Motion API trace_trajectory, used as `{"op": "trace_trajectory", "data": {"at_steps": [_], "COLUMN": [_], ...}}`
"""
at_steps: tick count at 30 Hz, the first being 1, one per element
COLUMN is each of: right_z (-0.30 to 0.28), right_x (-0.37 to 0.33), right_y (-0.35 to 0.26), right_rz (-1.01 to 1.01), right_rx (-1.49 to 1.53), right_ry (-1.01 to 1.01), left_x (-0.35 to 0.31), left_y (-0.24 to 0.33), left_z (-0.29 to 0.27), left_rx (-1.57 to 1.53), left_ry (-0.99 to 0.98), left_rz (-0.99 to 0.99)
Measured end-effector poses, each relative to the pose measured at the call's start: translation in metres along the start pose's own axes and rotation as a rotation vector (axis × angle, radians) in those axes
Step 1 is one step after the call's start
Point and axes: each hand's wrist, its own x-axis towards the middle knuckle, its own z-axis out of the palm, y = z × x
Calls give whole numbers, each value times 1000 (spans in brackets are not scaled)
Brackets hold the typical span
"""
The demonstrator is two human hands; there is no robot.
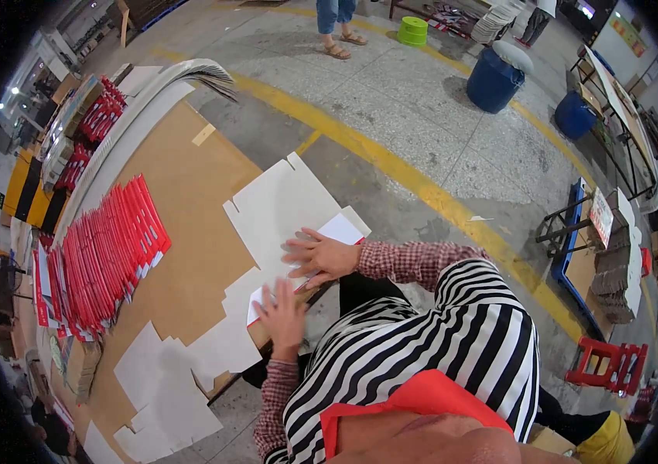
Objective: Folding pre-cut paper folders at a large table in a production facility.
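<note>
At the table's near edge, my right hand (pixel 323 256) lies flat with spread fingers on a white folded piece with a red edge (pixel 341 229). My left hand (pixel 282 319), slightly blurred, is beside its other end with the fingers stretched out and nothing in them. Under the piece lies a large white cardboard blank (pixel 278 203) with notched edges. Another white cut blank (pixel 224 346) lies to the left of my left hand. Both hands hide the middle of the folded piece.
On the brown tabletop (pixel 197 174), a long row of red folded pieces (pixel 104 259) leans at the left. More white blanks (pixel 166 394) lie near the front. Beyond the table are a person's sandalled feet (pixel 338 48), a green stool (pixel 412 31) and a blue barrel (pixel 493 81).
</note>
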Motion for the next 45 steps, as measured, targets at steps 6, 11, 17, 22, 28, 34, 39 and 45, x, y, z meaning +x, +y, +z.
{"op": "trace_trajectory", "data": {"at_steps": [6,11,17,22,28,34,39,45], "right_z": [-13,10,-27,-26,-12,19,34,56], "right_x": [-70,-5,63,65,63,49,78,127], "right_y": [-1,-28,-38,-26,-34,-16,-22,-79], "right_rz": [766,752,-47,-34,-118,-20,-19,-474], "right_rx": [233,990,127,264,182,-134,211,260], "right_ry": [1122,992,17,105,155,27,-242,-121], "left_x": [8,31,-24,-59,-27,-64,-92,-93], "left_y": [27,43,12,-48,-126,-143,-78,-38], "left_z": [-20,-10,-37,-69,-48,-52,-52,-34], "left_rx": [-109,-463,-206,-17,-769,-1033,-614,-226], "left_ry": [-128,-185,-132,-41,-299,-250,213,433], "left_rz": [-54,112,-114,-45,-195,-617,-815,-435]}}
